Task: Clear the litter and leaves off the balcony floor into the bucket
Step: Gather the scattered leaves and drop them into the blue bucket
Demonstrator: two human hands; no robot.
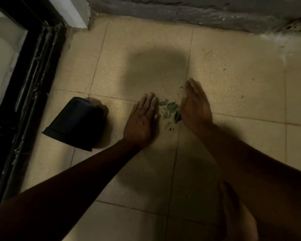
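Both hands are flat and open on the beige tiled balcony floor (146,54), fingers straight, holding nothing. The left hand (143,119) lies palm down; the right hand (195,108) stands more on its edge, palm turned inward. Between them — touching neither plainly, though close to both — sits the small loose pile of torn green leaf scraps (170,110). The pile runs roughly along the line of the fingers, away from the body. A few stray fragments lie just beyond the right fingertips and further out to the right.

The dark blue plastic bucket (75,122) lies tipped on its side, near the left hand on its outer side and apart from it; which way its mouth faces cannot be told. The left hand is the nearer one.

Judgement: the leaves are gathered but not yet lifted; the scoop needs both palms closing inward, then a carry leftward.
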